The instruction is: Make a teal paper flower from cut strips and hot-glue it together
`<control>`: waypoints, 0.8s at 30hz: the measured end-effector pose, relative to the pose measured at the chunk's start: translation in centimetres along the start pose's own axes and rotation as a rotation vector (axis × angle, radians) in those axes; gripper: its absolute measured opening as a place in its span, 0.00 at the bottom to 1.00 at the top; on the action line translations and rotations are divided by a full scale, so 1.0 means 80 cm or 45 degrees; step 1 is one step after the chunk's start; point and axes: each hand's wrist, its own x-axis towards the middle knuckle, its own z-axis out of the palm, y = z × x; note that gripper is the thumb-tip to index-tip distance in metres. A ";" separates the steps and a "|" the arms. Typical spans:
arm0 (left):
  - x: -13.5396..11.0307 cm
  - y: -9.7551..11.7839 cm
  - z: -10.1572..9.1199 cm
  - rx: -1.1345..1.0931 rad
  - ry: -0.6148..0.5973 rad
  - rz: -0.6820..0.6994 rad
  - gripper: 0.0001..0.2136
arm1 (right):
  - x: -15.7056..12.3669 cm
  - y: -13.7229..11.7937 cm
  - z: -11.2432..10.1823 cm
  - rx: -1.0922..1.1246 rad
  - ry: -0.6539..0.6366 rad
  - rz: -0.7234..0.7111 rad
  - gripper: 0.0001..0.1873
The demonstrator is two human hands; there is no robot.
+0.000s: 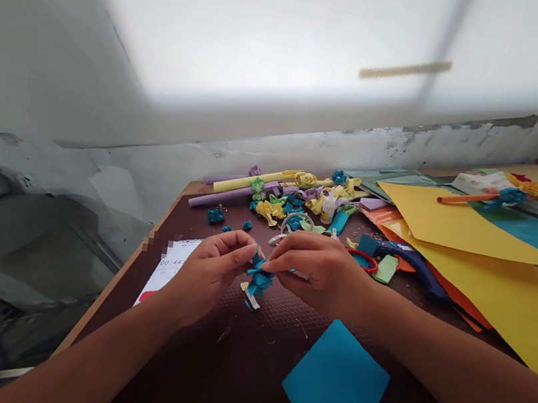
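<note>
Between my two hands, just above the table, is a blue paper flower [260, 280] with folded, pointed petals. My left hand [216, 268] pinches it from the left with thumb and forefinger. From the other side, the fingertips of my right hand [312, 265] close on its upper edge. Small white and cream paper scraps [251, 295] lie right beneath the flower. A flat blue paper square [336, 387] rests on the table in front of my right forearm. Small rolled blue paper flowers [216, 214] sit beyond my left hand.
A phone [169, 266] with a running timer lies at the left table edge. Rolled paper sticks [229, 199], several paper flowers, a glue bottle [328, 209] and a tape roll [297, 220] crowd the back. Red-handled scissors [365, 263], a dark blue tool [413, 267] and yellow sheets [468, 224] are at right.
</note>
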 end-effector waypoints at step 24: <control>-0.012 0.002 0.002 0.490 -0.034 0.165 0.08 | -0.001 -0.015 0.011 0.247 0.127 0.138 0.05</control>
